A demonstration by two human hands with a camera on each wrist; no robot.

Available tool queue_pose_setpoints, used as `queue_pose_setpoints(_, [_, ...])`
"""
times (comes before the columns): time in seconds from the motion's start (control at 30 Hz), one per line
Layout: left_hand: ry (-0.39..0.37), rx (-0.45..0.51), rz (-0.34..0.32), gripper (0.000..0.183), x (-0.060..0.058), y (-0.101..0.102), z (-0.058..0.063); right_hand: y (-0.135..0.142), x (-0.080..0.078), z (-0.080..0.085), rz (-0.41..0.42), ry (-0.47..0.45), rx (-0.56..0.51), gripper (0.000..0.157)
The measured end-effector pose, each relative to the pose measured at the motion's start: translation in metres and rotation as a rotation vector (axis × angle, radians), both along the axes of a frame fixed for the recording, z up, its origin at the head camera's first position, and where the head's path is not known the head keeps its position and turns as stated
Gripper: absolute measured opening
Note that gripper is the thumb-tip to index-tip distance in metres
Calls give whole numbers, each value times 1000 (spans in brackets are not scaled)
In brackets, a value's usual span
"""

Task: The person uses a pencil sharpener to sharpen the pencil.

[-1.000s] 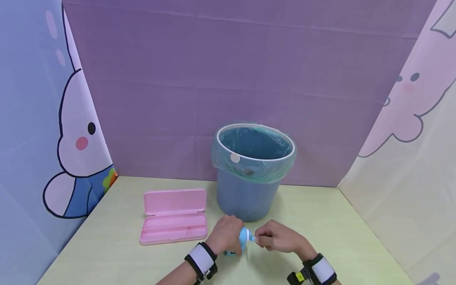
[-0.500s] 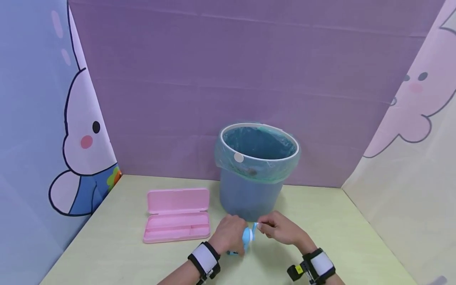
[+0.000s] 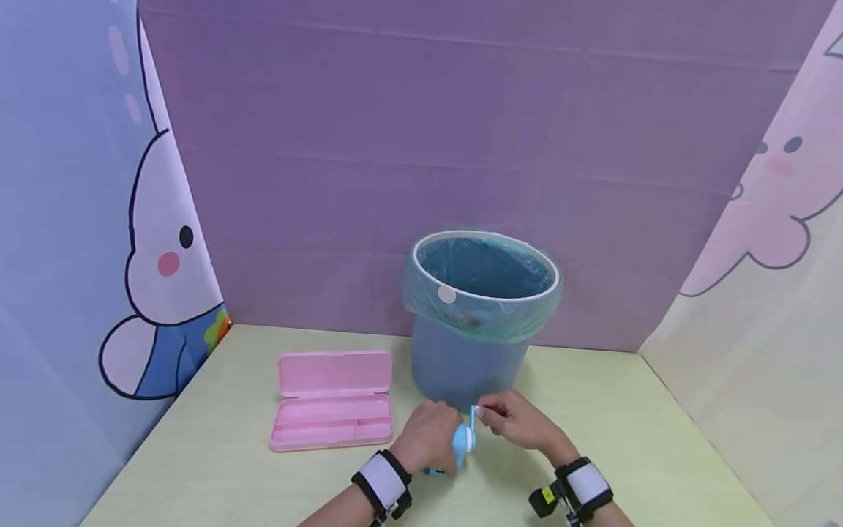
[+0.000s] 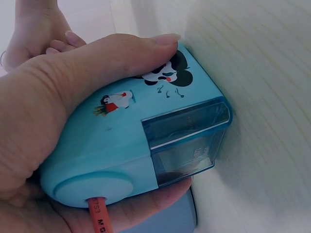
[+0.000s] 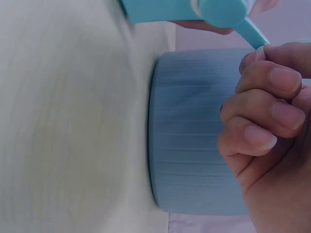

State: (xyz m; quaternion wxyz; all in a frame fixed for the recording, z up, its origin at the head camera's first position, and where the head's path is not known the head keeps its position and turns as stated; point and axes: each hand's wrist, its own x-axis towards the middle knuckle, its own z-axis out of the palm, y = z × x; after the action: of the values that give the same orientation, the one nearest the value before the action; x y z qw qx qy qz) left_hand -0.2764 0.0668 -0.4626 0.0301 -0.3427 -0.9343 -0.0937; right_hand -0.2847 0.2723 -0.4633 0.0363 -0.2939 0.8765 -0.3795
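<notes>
Left hand (image 3: 428, 437) wraps the blue sharpener (image 4: 116, 141) at lower centre of the head view; the right hand (image 3: 518, 419) pinches its crank (image 3: 472, 418). Uneven cranking could twist the sharpener on the desk (image 3: 197, 454) or work the red pencil (image 4: 100, 215) loose.

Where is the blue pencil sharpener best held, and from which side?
Probably by its rounded upper body, above the clear drawer, coming from the person's left and spanning two opposite faces, since it looks small enough for that. The crank juts out on the right, so a left-side grip should leave its swing free. Stay off the red pencil entering on the left.
</notes>
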Motion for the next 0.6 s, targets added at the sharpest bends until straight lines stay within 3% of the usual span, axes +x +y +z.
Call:
queue_pose_setpoints(0.3, [-3,3,1,45,1,1,0,-10,14,22,27,-29,-35,32])
queue_pose_setpoints(0.6, [-12,10,6,46,0,1,-1,1,-6,-8,-4,-51,-2,35])
